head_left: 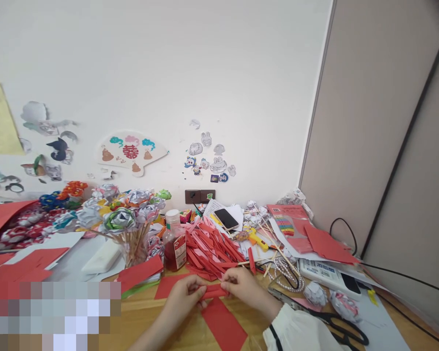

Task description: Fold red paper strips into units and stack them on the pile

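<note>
Both hands pinch a narrow red folded paper strip (214, 291) just above the table. My left hand (188, 295) grips its left end between thumb and fingers. At the right end, my right hand (239, 285) is closed on the same strip. Below the hands lies a flat red paper sheet (225, 325), and another red sheet (168, 286) rests to the left, partly behind my left hand. Right behind the strip is a pile of folded red and pink paper strips (214, 248).
A bottle of red liquid (174, 246) stands left of the pile. Black-handled scissors (336, 321) lie at right, near a beaded string (287, 275). Behind are a phone (226, 219) and a yellow glue gun (256, 239). Paper flowers on sticks (120, 219) stand at left.
</note>
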The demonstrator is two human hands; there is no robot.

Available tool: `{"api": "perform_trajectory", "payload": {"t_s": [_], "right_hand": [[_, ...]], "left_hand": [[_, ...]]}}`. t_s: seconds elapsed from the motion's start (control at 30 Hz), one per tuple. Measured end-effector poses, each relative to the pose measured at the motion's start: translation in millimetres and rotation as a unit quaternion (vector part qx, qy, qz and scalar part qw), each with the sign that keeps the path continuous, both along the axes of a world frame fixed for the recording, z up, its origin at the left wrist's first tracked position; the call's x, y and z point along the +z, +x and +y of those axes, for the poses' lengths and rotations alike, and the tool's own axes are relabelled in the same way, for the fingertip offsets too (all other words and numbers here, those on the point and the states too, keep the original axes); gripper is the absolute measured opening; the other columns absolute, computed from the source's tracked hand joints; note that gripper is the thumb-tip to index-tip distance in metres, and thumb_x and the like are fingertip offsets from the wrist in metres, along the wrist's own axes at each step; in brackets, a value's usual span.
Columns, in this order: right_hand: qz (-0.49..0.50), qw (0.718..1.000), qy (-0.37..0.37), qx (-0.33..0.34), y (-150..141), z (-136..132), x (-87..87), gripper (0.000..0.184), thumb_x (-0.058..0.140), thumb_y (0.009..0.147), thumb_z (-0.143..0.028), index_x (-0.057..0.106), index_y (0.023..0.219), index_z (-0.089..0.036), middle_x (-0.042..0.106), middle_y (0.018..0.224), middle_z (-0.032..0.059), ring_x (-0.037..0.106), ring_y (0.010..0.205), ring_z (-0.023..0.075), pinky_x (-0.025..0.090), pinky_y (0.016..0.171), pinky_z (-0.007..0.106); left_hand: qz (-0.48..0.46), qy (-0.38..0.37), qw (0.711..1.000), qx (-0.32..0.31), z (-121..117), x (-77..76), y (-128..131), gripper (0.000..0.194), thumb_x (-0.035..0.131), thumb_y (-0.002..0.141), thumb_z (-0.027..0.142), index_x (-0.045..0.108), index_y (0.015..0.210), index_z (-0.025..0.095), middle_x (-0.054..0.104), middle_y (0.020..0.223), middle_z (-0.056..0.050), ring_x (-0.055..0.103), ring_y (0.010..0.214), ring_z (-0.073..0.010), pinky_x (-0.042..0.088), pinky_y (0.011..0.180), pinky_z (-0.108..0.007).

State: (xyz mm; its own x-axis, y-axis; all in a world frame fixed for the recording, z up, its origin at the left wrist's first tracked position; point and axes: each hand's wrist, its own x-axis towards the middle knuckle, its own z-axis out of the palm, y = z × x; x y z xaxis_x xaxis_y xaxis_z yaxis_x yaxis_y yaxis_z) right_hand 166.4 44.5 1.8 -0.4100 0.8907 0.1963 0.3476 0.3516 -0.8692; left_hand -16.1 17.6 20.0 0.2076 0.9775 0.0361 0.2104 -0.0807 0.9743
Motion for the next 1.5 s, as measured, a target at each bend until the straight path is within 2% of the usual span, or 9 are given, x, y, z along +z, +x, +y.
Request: {"api": "perform_trajectory", "payload": {"t_s": [0.13,0.27,0.67,0.83,0.93,1.07,1.27,1.4,1.5], "right_hand": [[0.015,1.0,0.022,0.0,-4,-6,4.2,0.012,0.048,0.074,-0.022,0.056,0.069,-0.014,0.05,0.054,-0.0025,0.048,0.05,0.0094,0.034,0.046,0.017],[0.036,0.999,0.018,0.017,-5,-10,7.8,0.012,0.049,0.074,-0.024,0.056,0.073,-0.015,0.051,0.06,-0.0019,0.048,0.053,0.0097,0.034,0.048,0.018],[0.172,0.973,-0.094,0.12,-7,-11,7.7,0.019,0.054,0.073,-0.028,0.054,0.088,-0.016,0.052,0.06,-0.0024,0.049,0.052,0.0091,0.037,0.053,0.021],[0.177,0.973,-0.105,0.106,-5,-9,6.1,0.02,0.058,0.069,-0.03,0.058,0.082,-0.014,0.052,0.059,-0.0018,0.05,0.054,0.0095,0.038,0.055,0.022],[0.161,0.977,-0.101,0.1,-5,-9,4.3,0.025,0.06,0.067,-0.034,0.058,0.081,-0.014,0.053,0.06,-0.0015,0.05,0.055,0.0099,0.038,0.055,0.022],[0.162,0.978,-0.098,0.088,-8,-8,1.7,0.025,0.059,0.068,-0.037,0.055,0.076,-0.014,0.051,0.058,-0.0026,0.049,0.052,0.009,0.038,0.053,0.021],[0.141,0.979,-0.117,0.089,-17,-11,-5.1,0.027,0.059,0.067,-0.03,0.053,0.089,-0.015,0.053,0.063,-0.0028,0.049,0.047,0.0075,0.038,0.046,0.019],[0.13,0.981,-0.112,0.086,-23,-15,-7.9,0.021,0.055,0.07,-0.033,0.053,0.075,-0.013,0.052,0.052,-0.0033,0.048,0.045,0.0075,0.038,0.046,0.019],[0.126,0.982,-0.117,0.077,-24,-16,-9.0,0.022,0.056,0.069,-0.034,0.049,0.068,-0.013,0.054,0.051,-0.0025,0.049,0.043,0.0071,0.037,0.044,0.018]], "left_hand": [[0.039,0.038,0.998,-0.012,1,-3.4,-2,0.022,0.054,0.065,0.036,0.055,0.069,0.014,0.054,0.048,0.004,0.051,0.045,-0.0121,0.038,0.047,-0.022],[0.037,0.027,0.999,-0.013,2,-5.9,-2,0.016,0.053,0.065,0.03,0.055,0.068,0.015,0.052,0.044,0.006,0.048,0.04,-0.0103,0.036,0.043,-0.02],[-0.163,-0.085,0.982,-0.041,5,-8.9,-1,0.018,0.063,0.056,0.024,0.053,0.068,0.015,0.058,0.04,0.004,0.051,0.036,-0.0105,0.035,0.04,-0.02],[-0.217,-0.134,0.967,-0.012,4,-9.3,-2,0.015,0.066,0.049,0.017,0.058,0.061,0.013,0.061,0.042,0.0,0.052,0.04,-0.0099,0.033,0.043,-0.019],[-0.203,-0.144,0.969,0.004,3,-9.3,-1,0.019,0.068,0.049,0.022,0.059,0.062,0.012,0.06,0.042,-0.001,0.049,0.039,-0.0093,0.031,0.042,-0.019],[-0.156,-0.108,0.982,0.021,4,-8.9,0,0.028,0.07,0.049,0.034,0.057,0.063,0.013,0.055,0.041,0.003,0.046,0.038,-0.0083,0.032,0.043,-0.02],[-0.084,-0.03,0.996,0.008,7,-13.0,0,0.032,0.07,0.049,0.029,0.056,0.073,0.013,0.061,0.061,0.001,0.052,0.048,-0.0105,0.04,0.05,-0.023],[-0.064,-0.015,0.998,0.01,6,-13.7,1,0.033,0.068,0.052,0.035,0.055,0.073,0.013,0.059,0.059,0.001,0.05,0.046,-0.0096,0.039,0.048,-0.022],[-0.007,-0.009,1.0,0.009,3,-9.6,1,0.029,0.064,0.056,0.039,0.053,0.064,0.014,0.053,0.047,0.004,0.045,0.04,-0.0088,0.035,0.043,-0.02]]}}
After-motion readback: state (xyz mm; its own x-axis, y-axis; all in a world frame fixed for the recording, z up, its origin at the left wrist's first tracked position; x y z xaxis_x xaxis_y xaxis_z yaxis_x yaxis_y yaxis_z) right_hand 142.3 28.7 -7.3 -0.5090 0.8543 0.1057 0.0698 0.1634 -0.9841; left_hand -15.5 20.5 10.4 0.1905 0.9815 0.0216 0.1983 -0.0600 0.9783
